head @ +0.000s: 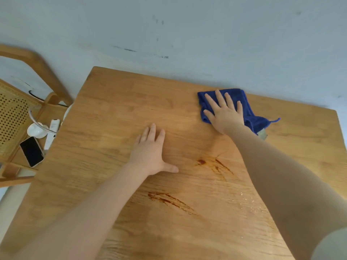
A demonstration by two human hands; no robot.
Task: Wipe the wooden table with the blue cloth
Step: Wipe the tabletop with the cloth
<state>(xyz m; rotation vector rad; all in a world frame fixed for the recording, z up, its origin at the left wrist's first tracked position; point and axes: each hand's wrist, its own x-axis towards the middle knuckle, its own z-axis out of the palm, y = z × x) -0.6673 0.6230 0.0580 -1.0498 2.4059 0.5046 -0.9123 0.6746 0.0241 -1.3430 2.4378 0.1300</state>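
Now right hand (224,113) flat, fingers spread, pressing blue cloth (246,107) on wooden table (112,113); left hand (152,152) flat, empty.

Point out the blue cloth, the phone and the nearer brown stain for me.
blue cloth (237,94): head view, far edge beyond the fingertips.
phone (32,151): head view, middle of dark screen.
nearer brown stain (165,199): head view, middle of streak.

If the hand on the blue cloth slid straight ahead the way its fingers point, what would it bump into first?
Probably nothing on the wooden table. The right hand, flat on the blue cloth, points toward the table's far edge, with the pale wall beyond it; the gap between them is unclear.
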